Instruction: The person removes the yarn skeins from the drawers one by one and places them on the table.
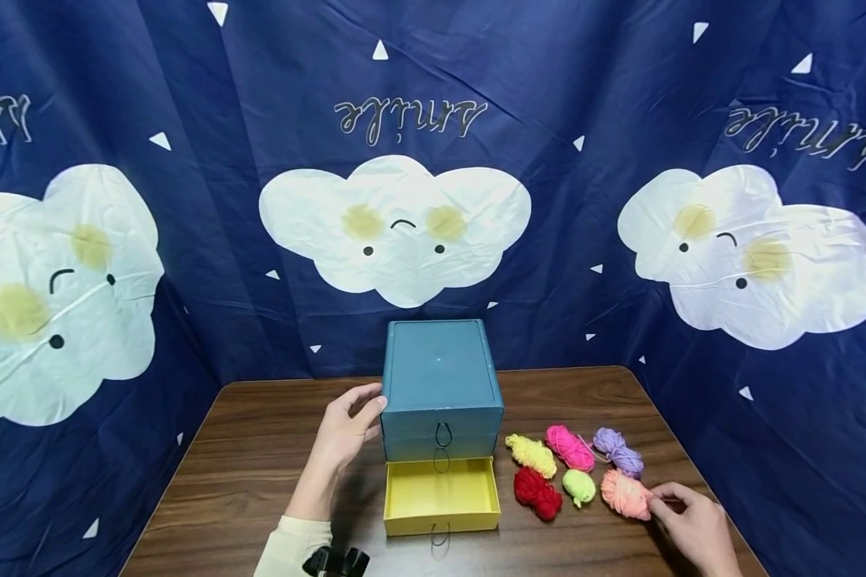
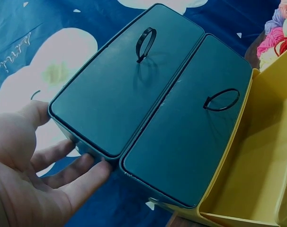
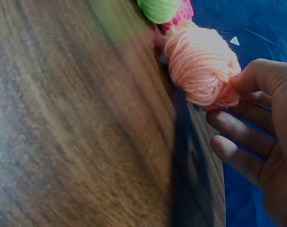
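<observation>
A teal drawer box (image 1: 440, 373) stands mid-table with its yellow bottom drawer (image 1: 440, 519) pulled out and empty. My left hand (image 1: 374, 410) rests against the box's left front corner, fingers fairly straight. In the left wrist view that hand (image 2: 70, 168) touches the box's side (image 2: 134, 85), beside two closed drawer fronts with loop handles. My right hand (image 1: 657, 501) is at the table's right edge, where thumb and forefinger pinch the end of a peach yarn ball (image 1: 624, 493). In the right wrist view the hand (image 3: 238, 94) meets the peach yarn (image 3: 200, 61), which lies on the wood.
More yarn balls lie right of the drawer: yellow (image 1: 530, 454), pink (image 1: 570, 447), purple (image 1: 618, 450), red (image 1: 537, 493) and green (image 1: 579, 486). The wooden table (image 1: 260, 465) is ringed by a blue cloud-print cloth (image 1: 404, 160). Its right edge runs close to my right hand.
</observation>
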A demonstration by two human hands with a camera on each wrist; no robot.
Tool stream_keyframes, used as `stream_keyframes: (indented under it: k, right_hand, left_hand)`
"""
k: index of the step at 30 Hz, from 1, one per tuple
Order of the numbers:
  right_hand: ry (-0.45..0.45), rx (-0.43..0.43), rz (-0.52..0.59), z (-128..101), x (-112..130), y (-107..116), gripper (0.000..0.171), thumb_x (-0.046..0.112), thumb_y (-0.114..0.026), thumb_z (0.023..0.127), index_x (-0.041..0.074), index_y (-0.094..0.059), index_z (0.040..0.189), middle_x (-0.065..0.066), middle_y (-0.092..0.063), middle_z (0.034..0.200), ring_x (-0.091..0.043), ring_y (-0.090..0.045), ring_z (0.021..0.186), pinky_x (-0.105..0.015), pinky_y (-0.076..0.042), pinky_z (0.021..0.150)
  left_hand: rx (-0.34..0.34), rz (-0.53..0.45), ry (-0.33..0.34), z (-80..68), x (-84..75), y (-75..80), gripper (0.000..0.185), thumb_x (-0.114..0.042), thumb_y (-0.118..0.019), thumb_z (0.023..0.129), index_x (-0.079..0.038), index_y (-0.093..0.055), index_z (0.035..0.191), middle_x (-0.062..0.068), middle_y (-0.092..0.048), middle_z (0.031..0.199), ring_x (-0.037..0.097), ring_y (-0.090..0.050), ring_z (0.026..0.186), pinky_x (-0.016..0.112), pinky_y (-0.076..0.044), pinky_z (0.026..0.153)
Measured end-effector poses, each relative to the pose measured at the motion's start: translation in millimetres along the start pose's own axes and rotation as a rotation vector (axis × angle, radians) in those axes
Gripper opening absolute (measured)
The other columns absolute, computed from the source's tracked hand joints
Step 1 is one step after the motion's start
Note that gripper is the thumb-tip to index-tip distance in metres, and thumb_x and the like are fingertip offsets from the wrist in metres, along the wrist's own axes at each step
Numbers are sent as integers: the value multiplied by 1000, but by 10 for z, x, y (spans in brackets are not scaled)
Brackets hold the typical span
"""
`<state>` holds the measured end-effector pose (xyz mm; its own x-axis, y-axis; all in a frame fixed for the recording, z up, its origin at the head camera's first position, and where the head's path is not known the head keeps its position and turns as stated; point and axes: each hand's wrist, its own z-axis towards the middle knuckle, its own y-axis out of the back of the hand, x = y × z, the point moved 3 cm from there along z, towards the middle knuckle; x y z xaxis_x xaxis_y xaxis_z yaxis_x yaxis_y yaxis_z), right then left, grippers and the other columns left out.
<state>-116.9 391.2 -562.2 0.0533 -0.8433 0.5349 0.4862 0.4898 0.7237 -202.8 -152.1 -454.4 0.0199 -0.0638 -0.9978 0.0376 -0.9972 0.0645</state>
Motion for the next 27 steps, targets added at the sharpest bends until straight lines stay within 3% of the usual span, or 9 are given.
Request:
stream_keyframes:
  k: [16, 22, 27]
  right_hand:
    - [14, 14, 7, -25, -66, -61, 14, 17, -88, 80, 22, -75, 84, 6, -74, 78, 7, -59, 67, -11, -41, 60]
    - [50, -26, -18, -34, -18, -20, 17, 15, -88, 77, 22, -75, 85, 2, -75, 83, 2, -61, 73, -13, -40, 63]
    - [113, -83, 38, 1, 131, 1, 21, 5, -87, 75, 16, -77, 89, 0, -71, 84, 6, -58, 73, -10, -43, 64]
  left_hand:
    - [3, -11, 9, 4, 5, 9, 44, -23, -67, 101, -5, -60, 141, 19, -61, 140, 28, -61, 124, 50, -56, 99]
    - [6, -16, 13, 4, 13, 7, 43, -21, -66, 102, -5, -60, 141, 19, -60, 141, 28, -61, 125, 54, -54, 102]
    - [5, -18, 11, 3, 8, 14, 44, -23, -66, 102, -6, -60, 141, 19, -60, 141, 28, -61, 125, 53, -54, 102]
